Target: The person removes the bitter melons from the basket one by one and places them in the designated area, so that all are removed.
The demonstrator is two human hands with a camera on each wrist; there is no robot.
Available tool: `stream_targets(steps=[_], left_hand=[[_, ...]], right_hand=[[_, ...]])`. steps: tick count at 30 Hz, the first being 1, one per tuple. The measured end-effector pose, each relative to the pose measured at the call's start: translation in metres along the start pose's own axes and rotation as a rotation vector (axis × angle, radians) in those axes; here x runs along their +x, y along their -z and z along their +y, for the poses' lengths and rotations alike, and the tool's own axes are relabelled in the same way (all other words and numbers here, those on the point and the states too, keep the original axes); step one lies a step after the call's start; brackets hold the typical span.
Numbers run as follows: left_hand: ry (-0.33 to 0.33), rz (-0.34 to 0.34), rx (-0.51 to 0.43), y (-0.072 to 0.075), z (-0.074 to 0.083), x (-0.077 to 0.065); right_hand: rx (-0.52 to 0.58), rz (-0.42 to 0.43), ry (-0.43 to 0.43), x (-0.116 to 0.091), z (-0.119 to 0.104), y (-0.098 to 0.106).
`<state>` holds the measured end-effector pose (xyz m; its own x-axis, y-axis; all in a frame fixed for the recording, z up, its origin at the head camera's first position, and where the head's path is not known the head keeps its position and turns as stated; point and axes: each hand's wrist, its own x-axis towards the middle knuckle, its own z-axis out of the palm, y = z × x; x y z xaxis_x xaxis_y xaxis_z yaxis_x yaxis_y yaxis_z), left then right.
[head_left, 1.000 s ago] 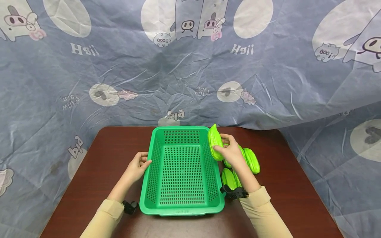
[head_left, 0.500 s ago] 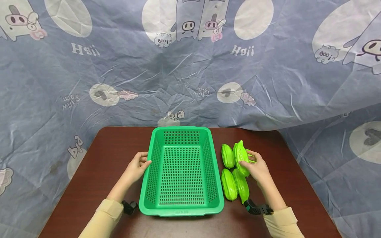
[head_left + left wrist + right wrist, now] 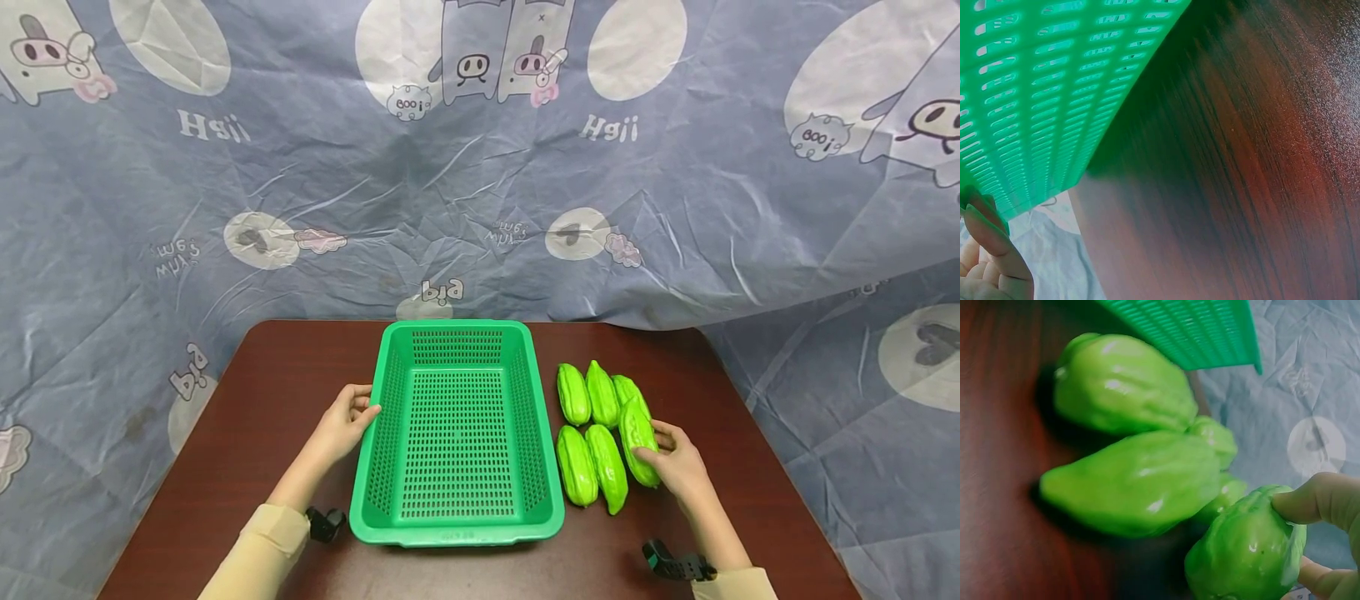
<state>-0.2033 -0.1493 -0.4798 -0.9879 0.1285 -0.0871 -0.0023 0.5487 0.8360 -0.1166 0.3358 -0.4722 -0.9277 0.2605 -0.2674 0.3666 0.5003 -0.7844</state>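
Note:
My right hand (image 3: 678, 460) holds a bright green, ridged bitter melon (image 3: 638, 443) between thumb and fingers, at the right end of the near row. In the right wrist view the thumb presses on the held bitter melon (image 3: 1244, 553) from above, with fingers on its far side. Two more bitter melons (image 3: 577, 467) lie to its left, and three (image 3: 574, 394) form the far row; the rightmost of these is partly hidden behind the held one. My left hand (image 3: 347, 422) grips the left rim of a green perforated plastic basket (image 3: 459, 534), thumb on the rim, fingers outside.
The basket stands mid-table, just left of the bitter melons, with nothing in it. Dark reddish-brown wood tabletop (image 3: 247, 417) extends to both sides. A printed grey-blue cloth (image 3: 420, 183) hangs behind the table's far edge.
The right hand has carried the bitter melon from above the basket's right rim rightward and down to the near row's right end. The left hand and basket have stayed put.

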Motion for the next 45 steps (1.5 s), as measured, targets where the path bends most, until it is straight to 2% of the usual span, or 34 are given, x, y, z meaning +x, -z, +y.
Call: stream_targets(steps=[7, 17, 33, 40, 45], left_hand=[[-0.011, -0.002, -0.001, 0.000, -0.001, 0.000], [-0.012, 0.003, -0.016, 0.000, -0.004, 0.002], [0.000, 0.008, -0.012, 0.000, -0.001, 0.000], [0.001, 0.011, -0.016, -0.002, -0.002, 0.000], [-0.007, 0.005, 0.003, -0.002, -0.002, -0.001]], right_hand=[[-0.027, -0.016, -0.008, -0.003, 0.021, 0.000], [-0.053, -0.031, -0.010, -0.003, 0.036, -0.006], [-0.054, -0.082, -0.042, 0.000, 0.038, -0.006], [-0.054, -0.077, -0.043, -0.001, 0.037, -0.006], [-0.106, -0.024, -0.017, -0.005, 0.024, 0.002]])
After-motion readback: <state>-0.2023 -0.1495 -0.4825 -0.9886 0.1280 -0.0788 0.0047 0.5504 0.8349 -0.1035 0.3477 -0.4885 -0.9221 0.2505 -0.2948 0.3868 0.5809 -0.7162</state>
